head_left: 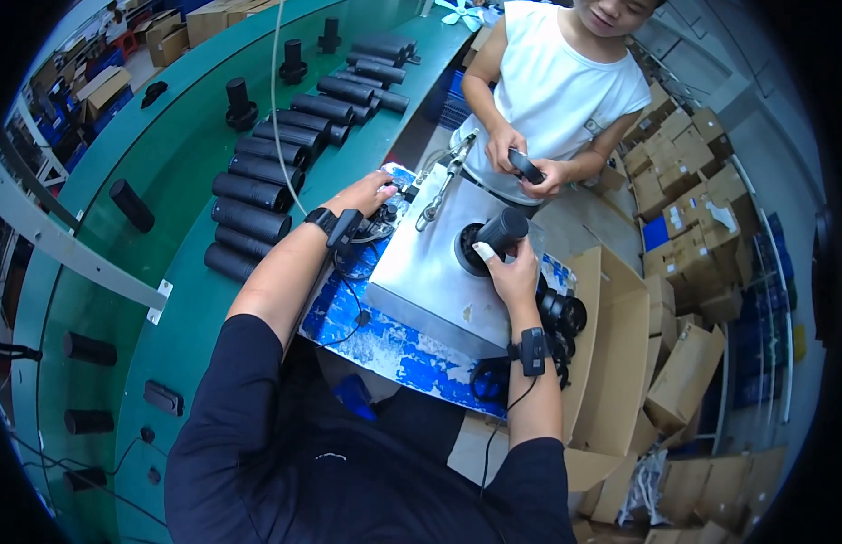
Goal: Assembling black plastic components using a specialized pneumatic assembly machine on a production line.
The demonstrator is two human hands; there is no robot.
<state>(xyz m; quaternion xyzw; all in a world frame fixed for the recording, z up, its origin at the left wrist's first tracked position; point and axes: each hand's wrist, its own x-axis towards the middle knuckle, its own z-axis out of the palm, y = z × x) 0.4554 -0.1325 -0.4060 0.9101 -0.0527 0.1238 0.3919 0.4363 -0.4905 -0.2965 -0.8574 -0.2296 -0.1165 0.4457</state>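
Observation:
My right hand (517, 274) is closed round a black cylinder (504, 228), which tilts over a round black opening or ring (472, 249) on top of a silver metal box (430, 290). A white wrapping shows on one of its digits. At the box's left side, my left hand (365, 194) reaches to metal fittings and hoses (384, 218). Its fingers look bent there; whatever they grip is hidden. A metal clamp or cylinder linkage (446, 181) stands on the box between my hands. The box rests on a worn blue-and-white tabletop (384, 349).
Many black tubes (253, 192) lie in a row on the green bench (189, 317) to the left. Black round parts (561, 313) and an open carton (611, 354) are at right. Across from me, a person in a white sleeveless top (566, 82) holds a black ring (526, 167).

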